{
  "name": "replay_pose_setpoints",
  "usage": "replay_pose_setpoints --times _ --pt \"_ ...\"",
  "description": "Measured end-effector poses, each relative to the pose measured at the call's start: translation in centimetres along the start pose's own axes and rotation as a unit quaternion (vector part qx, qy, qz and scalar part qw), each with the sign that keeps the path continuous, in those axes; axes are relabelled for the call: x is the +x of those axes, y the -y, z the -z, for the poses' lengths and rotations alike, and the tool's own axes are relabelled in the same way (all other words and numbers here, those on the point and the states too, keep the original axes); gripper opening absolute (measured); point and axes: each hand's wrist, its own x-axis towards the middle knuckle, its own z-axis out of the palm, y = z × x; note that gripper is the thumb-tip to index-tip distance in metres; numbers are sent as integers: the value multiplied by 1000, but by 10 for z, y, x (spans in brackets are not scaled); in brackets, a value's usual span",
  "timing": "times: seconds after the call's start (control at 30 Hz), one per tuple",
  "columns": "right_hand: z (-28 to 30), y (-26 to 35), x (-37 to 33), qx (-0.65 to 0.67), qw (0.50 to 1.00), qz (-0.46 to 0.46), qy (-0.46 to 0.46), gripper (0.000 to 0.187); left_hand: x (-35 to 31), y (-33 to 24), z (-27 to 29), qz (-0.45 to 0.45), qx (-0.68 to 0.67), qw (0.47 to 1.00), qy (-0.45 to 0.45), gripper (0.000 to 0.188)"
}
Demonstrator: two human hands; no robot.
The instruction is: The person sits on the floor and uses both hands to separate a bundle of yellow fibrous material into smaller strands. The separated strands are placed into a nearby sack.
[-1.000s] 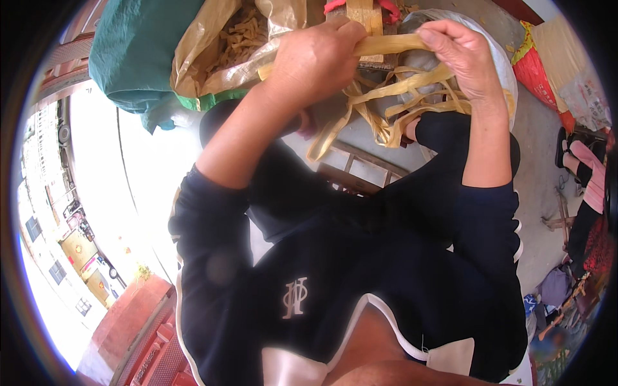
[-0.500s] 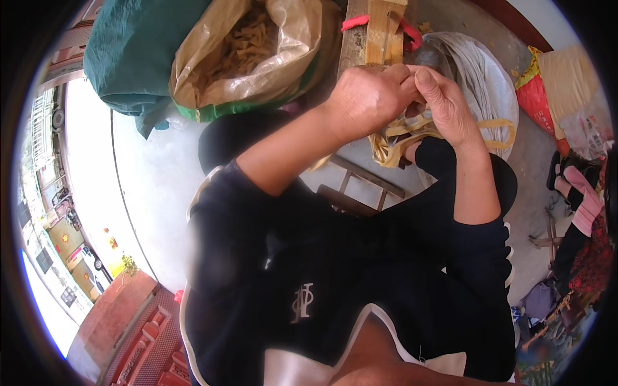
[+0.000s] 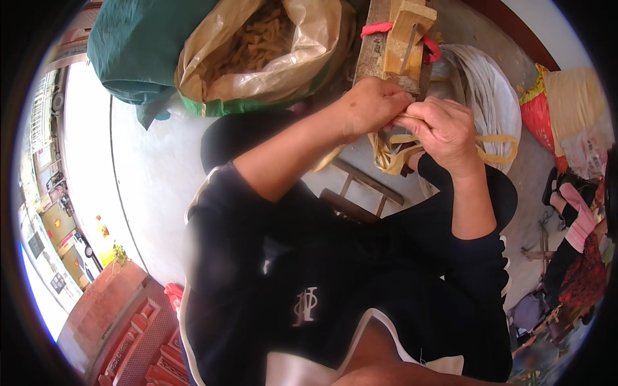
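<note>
A: Hands, first entry?

B: Left hand: closed, knuckles upward, fingers curled on one end of a flat yellow strip. Right hand: closed on the same strip, thumb laid along it. Inner fingertips of both mostly hidden.

A: Position of strip?

B: Largely concealed in the grip; thin edge visible between the two hands, just on the near side of a pale wooden block.

A: Further strips?

B: Loose yellow tangle, hanging beneath the hands. One yellow loop, projecting right of the right hand, before a greyish-white sack.

A: Woodwork?

B: Block as above, fixed or resting on a darker plank, which of the two impossible to tell. Red cloth band across the plank. Low wooden frame, on the grey floor.

A: Containers, left and right?

B: Tan plastic sack, open-mouthed, green along the lower side, containing small brownish pieces. Teal bag, just beside, farther left. Red-and-yellow bag, far right.

A: Margins?

B: Red carved furniture, lower left. Pink garment on another person, right edge.
</note>
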Motion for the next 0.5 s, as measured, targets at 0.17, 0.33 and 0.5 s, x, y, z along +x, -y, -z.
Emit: replay_pose_setpoints --times 0.17,0.33,0.5 --pt "12 0 -2 150 984 -4 -92 10 -13 6 -28 -109 -12 956 272 21" --pt "9 -5 -4 127 959 -202 -152 16 -26 -16 -14 -297 62 943 134 29" --pt "-9 -6 -13 488 784 -384 -11 18 -8 0 9 -522 435 716 -159 28"
